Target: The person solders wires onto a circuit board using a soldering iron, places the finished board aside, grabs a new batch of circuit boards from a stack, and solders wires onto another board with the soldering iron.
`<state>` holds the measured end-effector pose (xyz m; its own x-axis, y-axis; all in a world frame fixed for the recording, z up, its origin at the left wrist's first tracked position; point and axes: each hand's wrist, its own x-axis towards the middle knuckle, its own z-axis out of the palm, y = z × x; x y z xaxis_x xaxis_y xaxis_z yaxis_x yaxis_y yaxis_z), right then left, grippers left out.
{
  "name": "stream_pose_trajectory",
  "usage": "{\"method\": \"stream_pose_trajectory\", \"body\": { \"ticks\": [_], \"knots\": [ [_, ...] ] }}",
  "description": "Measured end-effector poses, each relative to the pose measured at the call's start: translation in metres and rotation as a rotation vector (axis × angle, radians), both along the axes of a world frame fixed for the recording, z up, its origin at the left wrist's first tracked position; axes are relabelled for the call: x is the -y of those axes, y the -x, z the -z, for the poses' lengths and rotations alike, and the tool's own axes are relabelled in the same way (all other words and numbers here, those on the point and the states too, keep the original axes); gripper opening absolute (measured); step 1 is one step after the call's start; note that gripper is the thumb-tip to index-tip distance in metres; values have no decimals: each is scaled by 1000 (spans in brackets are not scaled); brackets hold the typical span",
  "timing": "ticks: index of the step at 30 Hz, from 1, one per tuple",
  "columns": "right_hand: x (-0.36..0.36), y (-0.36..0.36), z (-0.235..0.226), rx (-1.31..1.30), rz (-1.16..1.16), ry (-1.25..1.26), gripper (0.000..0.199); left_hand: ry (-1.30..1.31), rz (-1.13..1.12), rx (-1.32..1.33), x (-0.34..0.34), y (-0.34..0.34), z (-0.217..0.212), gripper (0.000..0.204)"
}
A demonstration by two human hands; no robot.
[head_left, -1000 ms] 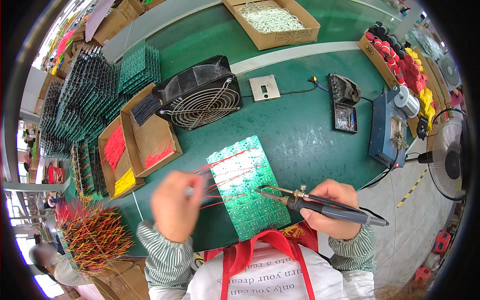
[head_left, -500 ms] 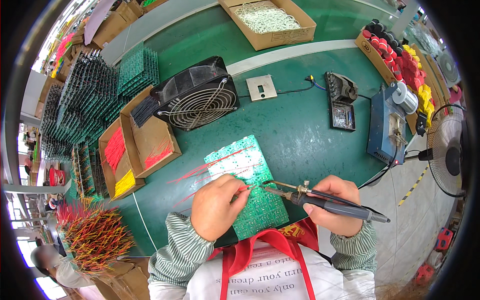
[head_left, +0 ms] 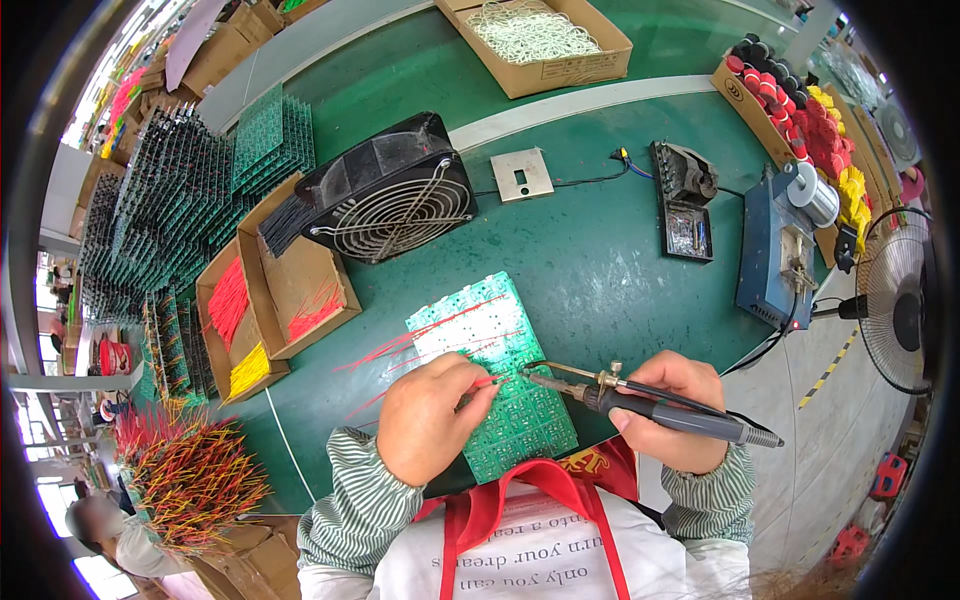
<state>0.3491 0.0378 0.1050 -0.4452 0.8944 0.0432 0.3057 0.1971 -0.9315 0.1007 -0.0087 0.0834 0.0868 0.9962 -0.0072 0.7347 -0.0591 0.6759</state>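
A green circuit board [head_left: 505,385] lies on the green table in front of me, with several red wires [head_left: 415,345] sticking out of its left side. My left hand [head_left: 430,415] rests on the board's left edge and pinches a thin red wire [head_left: 486,382] against the board. My right hand [head_left: 675,410] grips a dark-handled soldering iron [head_left: 650,400]. The iron's tip [head_left: 528,374] meets the board just beside the pinched wire's end.
A black fan [head_left: 385,195] stands behind the board. Cardboard boxes of red and yellow wires [head_left: 265,300] sit at the left, next to stacks of green boards [head_left: 170,230]. A blue soldering station [head_left: 780,245] and a standing fan [head_left: 900,300] are at the right.
My left hand moved right, from the table beside the board onto the board, bringing a red wire to the iron's tip. My right hand barely moved.
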Motion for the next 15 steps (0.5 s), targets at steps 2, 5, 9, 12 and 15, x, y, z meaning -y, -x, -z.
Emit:
{"method": "stream_pose_trajectory", "body": {
  "ticks": [2, 5, 9, 12, 15],
  "knots": [
    [0, -1, -2, -6, 8, 4, 19, 8, -1, -1, 0, 1, -4, 11],
    [1, -4, -3, -7, 17, 30, 19, -8, 0, 7, 2, 11, -15, 8],
    [4, -10, -2, -19, 44, 64, 18, -230, -311, -391, 2, 42, -35, 7],
    [3, -14, 0, -11, 43, 37, 19, -240, -177, -285, -1, 21, -36, 7],
    [3, -16, -2, -4, 64, 4, 19, -241, 39, -113, -5, -7, -18, 10]
  ]
}}
